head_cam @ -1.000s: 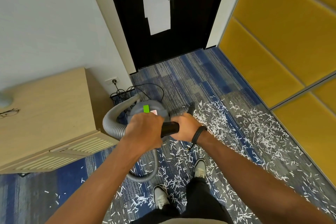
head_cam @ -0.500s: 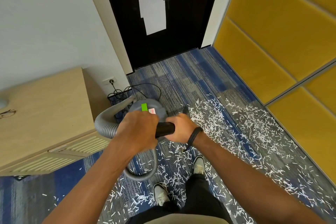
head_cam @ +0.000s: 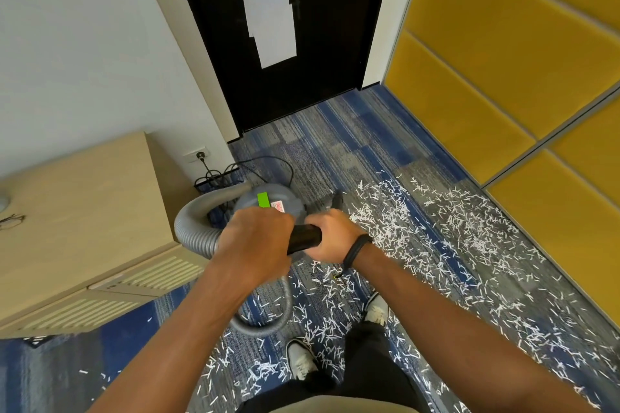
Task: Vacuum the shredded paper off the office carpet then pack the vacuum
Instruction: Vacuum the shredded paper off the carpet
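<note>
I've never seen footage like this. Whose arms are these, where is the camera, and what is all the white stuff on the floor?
No machine here: a person wears a wide-angle camera on the head, so you look down along their own two arms. Both hands grip a black wand: the left hand nearer the grey hose, the right hand, with a dark wristband, beside it. The hose loops round to a small grey vacuum with a green patch, standing on the blue and grey carpet. Its cord runs to a wall socket. The white bits are shredded paper, scattered over the carpet around the person's shoes. At left is a light wooden cabinet; ahead, a black door; at right, yellow wall panels.
</note>
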Demonstrator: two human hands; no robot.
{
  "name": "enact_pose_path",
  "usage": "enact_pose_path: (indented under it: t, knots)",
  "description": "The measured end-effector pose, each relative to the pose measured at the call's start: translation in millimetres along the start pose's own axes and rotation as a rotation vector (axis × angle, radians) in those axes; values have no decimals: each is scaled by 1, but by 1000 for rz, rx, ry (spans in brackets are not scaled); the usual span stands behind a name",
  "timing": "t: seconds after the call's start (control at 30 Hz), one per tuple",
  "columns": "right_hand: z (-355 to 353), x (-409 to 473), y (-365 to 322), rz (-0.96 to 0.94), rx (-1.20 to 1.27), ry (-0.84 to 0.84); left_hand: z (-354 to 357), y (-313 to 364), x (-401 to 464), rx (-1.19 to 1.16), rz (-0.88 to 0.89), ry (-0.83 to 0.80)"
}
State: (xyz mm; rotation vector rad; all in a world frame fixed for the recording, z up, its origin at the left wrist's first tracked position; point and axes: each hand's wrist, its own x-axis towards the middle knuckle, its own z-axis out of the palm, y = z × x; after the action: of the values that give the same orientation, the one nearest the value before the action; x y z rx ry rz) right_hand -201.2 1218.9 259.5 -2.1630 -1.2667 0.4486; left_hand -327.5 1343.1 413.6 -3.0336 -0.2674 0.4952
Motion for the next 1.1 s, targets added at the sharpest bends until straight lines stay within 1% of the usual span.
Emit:
enact_pose_path:
  t: [0.23, 0.5, 0.67, 0.83, 0.9, 1.1]
  knots:
    - [4, 15, 9, 35, 34, -99, 6, 7, 11, 55, -46, -42]
    - [-2, 2, 12, 6, 3, -37, 2, 7, 8, -32, -25, -37]
    - [-7, -7, 10, 3, -31, -13, -2, 11, 5, -35, -14, -41]
    - [0, -5, -4, -62, 69, 11, -15, 5, -6, -41, -14, -52]
    - [3, -3, -9, -65, 65, 8, -22, -2, -12, -52, -21, -77]
    - [-1, -11, -16, -40, 45, 4, -29, -8, -18, -31, 14, -74]
